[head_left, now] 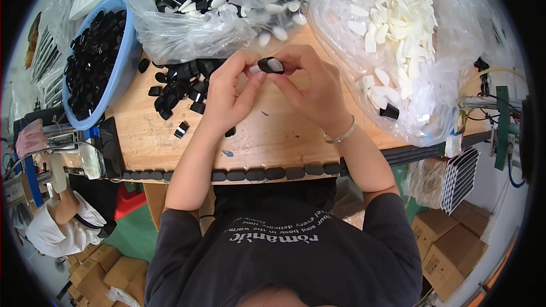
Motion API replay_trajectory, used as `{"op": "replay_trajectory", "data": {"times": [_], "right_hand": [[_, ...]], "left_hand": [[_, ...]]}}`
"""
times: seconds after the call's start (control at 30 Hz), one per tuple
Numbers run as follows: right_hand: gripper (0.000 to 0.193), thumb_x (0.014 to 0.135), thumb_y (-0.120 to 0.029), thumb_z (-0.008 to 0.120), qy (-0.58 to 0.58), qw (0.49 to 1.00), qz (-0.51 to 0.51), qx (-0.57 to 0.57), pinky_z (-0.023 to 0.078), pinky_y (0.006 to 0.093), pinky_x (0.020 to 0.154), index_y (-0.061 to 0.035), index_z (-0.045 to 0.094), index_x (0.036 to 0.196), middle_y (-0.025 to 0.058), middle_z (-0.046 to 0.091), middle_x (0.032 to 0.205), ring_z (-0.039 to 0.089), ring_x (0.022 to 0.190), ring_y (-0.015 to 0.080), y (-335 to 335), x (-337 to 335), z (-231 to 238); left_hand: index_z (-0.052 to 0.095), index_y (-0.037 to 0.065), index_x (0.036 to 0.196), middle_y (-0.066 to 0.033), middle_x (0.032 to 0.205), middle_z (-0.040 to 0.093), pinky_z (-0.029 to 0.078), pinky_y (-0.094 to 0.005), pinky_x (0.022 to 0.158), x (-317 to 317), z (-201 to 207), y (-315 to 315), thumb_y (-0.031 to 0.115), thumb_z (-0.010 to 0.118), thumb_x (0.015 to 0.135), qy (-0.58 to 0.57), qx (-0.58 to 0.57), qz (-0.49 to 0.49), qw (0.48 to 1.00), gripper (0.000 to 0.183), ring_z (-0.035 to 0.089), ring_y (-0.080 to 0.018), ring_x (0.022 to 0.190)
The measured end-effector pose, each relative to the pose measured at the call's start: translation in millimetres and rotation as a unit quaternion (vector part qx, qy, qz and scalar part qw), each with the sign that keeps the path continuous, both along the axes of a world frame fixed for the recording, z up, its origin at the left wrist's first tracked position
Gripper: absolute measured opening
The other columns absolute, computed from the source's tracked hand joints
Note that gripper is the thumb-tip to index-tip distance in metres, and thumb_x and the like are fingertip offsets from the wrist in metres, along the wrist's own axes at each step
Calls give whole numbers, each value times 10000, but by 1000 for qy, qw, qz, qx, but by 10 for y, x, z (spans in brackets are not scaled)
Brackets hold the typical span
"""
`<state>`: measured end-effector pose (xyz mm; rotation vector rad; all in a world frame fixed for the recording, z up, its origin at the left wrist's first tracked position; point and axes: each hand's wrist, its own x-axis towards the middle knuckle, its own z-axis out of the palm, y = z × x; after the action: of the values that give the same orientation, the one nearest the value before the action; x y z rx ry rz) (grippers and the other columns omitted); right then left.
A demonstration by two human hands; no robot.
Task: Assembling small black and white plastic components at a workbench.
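Note:
Over the middle of the wooden table (273, 136), a small black cap-like part (264, 62) with a white oval face is pinched between both hands. My left hand (234, 88) has its thumb and forefinger closed at the part's left end, where a bit of white shows that I cannot make out. From the other side, my right hand (313, 85), wearing a bangle at the wrist, grips it between thumb and fingers. Loose black parts (185, 79) lie just beyond and left of my left hand. Right of my right hand, white oval pieces (401, 28) fill a clear plastic bag.
A blue basin (132, 40) of black parts stands at the left. Behind my hands, a plastic bag (165, 34) holds mixed black and white pieces. One black cap (389, 111) lies on the right bag. Dark padding (256, 174) lines the table's near edge. Another person (68, 222) is at lower left.

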<state>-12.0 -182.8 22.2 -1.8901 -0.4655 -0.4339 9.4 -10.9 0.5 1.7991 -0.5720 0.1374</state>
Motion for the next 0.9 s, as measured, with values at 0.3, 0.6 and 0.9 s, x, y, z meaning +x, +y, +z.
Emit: {"op": "replay_trajectory", "data": {"times": [0.3, 0.6, 0.9], "right_hand": [[194, 753, 22, 724, 63, 996, 16, 55, 521, 246, 734, -4, 633, 922, 75, 681, 957, 647, 811, 130, -46, -2, -8], [173, 787, 69, 680, 105, 981, 94, 132, 526, 252, 808, 12, 656, 949, 101, 652, 1075, 631, 917, 132, -69, 18, -65], [190, 793, 65, 693, 204, 924, 64, 317, 541, 259, 807, 35, 641, 973, 92, 674, 988, 645, 932, 143, 40, -47, -69]], "left_hand": [[575, -17, 908, -59, 861, 600, 427, -233, 773, -34, -37, -31, -30, 604, 848, 58, -110, -12, 992, 67, 531, -122, 800], [591, -14, 897, -68, 838, 607, 431, -234, 744, -42, 14, -22, -30, 612, 840, 23, -79, 4, 997, 63, 539, -129, 772], [611, -28, 935, -37, 849, 623, 439, -218, 741, -176, 20, -114, -27, 627, 861, 195, -238, 5, 952, 76, 559, -97, 807]]}}
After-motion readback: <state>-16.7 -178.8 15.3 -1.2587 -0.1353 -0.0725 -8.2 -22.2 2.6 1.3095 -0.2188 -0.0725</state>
